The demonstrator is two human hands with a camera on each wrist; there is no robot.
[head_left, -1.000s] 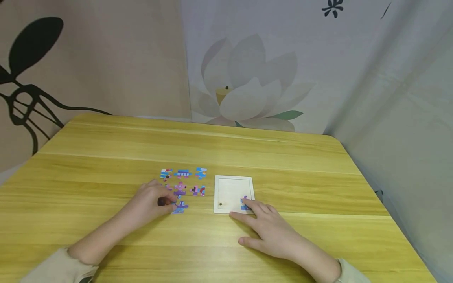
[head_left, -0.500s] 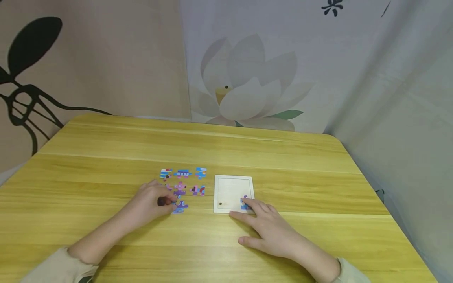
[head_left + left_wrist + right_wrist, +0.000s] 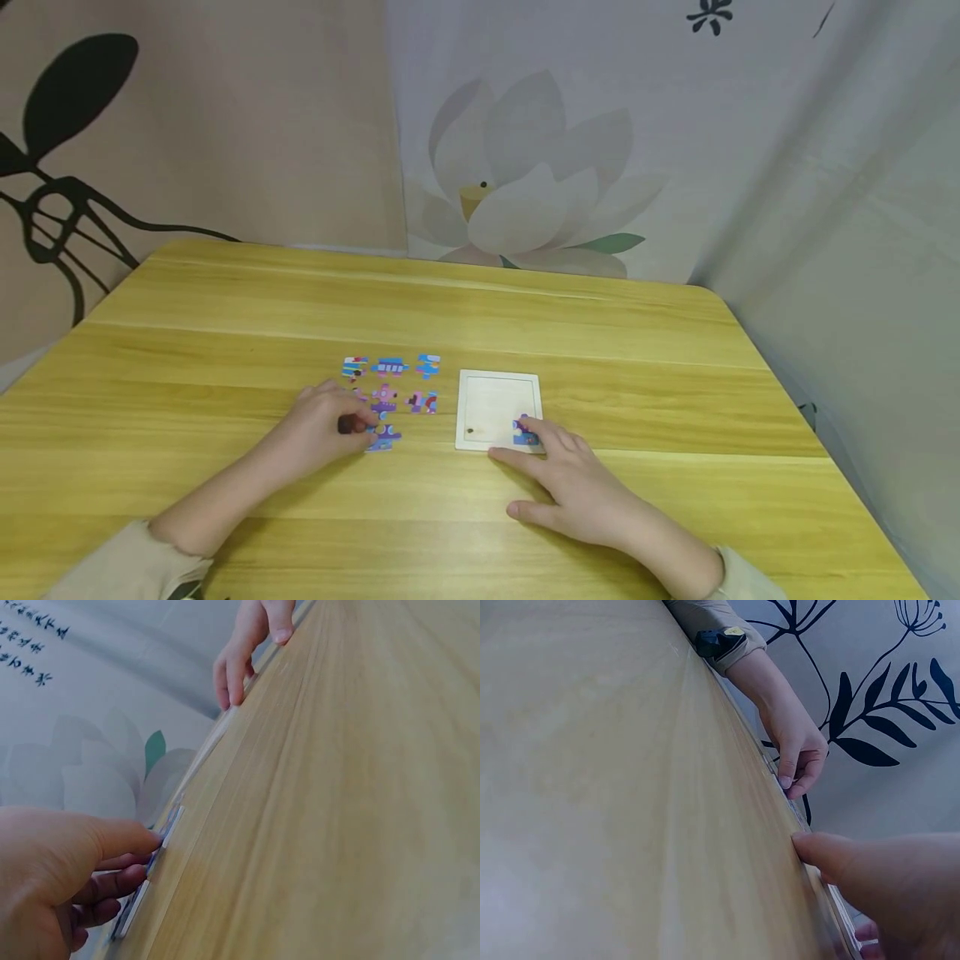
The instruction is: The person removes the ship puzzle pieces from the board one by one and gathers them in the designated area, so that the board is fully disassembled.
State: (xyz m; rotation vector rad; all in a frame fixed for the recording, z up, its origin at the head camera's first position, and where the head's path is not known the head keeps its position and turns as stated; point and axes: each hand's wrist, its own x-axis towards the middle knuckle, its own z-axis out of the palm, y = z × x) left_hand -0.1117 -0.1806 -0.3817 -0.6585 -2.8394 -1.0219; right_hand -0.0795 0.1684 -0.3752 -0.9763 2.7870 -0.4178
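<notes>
The fingers and thumb of my left hand (image 3: pixel 326 423) curl in and pinch the left edge of a blue and purple puzzle piece (image 3: pixel 387 438) lying on the table. In the left wrist view the thumb (image 3: pixel 131 838) meets the rim of a thin piece. Several other jigsaw pieces (image 3: pixel 390 367) lie flat in rows just beyond this hand; its fingers partly cover some. Fairly straight fingers of my right hand (image 3: pixel 581 487) rest on another puzzle piece (image 3: pixel 519 432), set in the lower right corner of a square white puzzle tray (image 3: pixel 497 374).
A wooden table (image 3: pixel 637 383) carries everything. Behind it hangs a curtain (image 3: pixel 300 125) printed with a lotus flower and dark leaves. A grey curtain (image 3: pixel 862 250) runs along the right side.
The camera view shifts very slightly. My right fingertips draw back a little, showing more of the piece in the tray. The left hand keeps its position.
</notes>
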